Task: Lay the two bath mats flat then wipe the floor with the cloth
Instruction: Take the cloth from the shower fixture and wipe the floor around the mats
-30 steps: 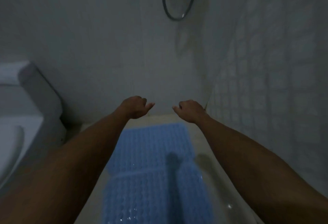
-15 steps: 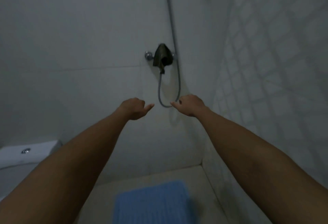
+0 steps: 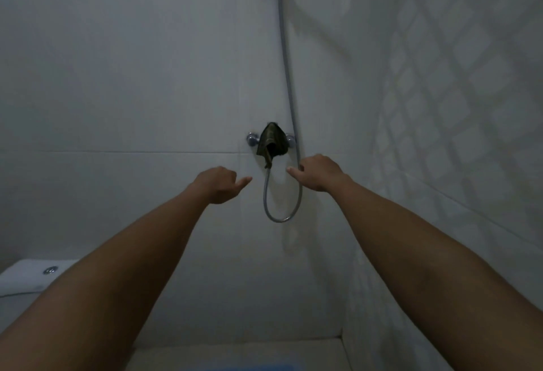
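The dark green crumpled cloth (image 3: pixel 271 143) hangs draped over the chrome shower tap (image 3: pixel 252 139) on the pale tiled wall (image 3: pixel 123 77), untouched. Just below it, at about five o'clock, the right hand (image 3: pixel 316 172) reaches up with loosely curled fingers, its grip narrow and empty, beside the grey flexible shower hose (image 3: pixel 289 100). At seven o'clock from the cloth the left hand (image 3: pixel 219 184) is raised too, fingers folded and thumb out, holding nothing. At six o'clock, at the very bottom edge, a sliver of blue bath mat (image 3: pixel 249 367) lies on the pale floor (image 3: pixel 235 353); whether both mats are flat cannot be told. Fetching the cloth looks like the step in hand, so the wiping is judged not yet begun.
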